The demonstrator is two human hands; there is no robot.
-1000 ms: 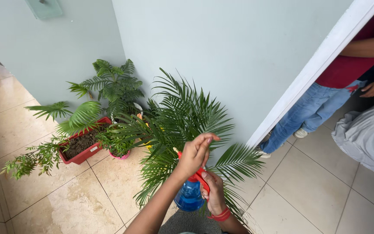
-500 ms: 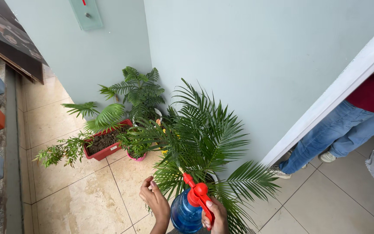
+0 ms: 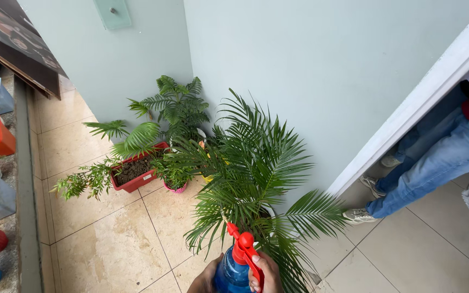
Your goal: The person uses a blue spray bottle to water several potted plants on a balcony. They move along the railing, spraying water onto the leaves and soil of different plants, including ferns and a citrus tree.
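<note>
Right now spray bottle (image 3: 234, 271) sits gripped (nozzle up) in right hand (image 3: 264, 274) fingers (image 3: 256, 276)

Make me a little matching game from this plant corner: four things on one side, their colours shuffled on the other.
Things:
1. spray bottle's body
2. spray trigger
3. small round pot
4. palm fronds

Colours:
A. green
B. pink
C. blue
D. red

Pairs: 1-C, 2-D, 3-B, 4-A
</note>
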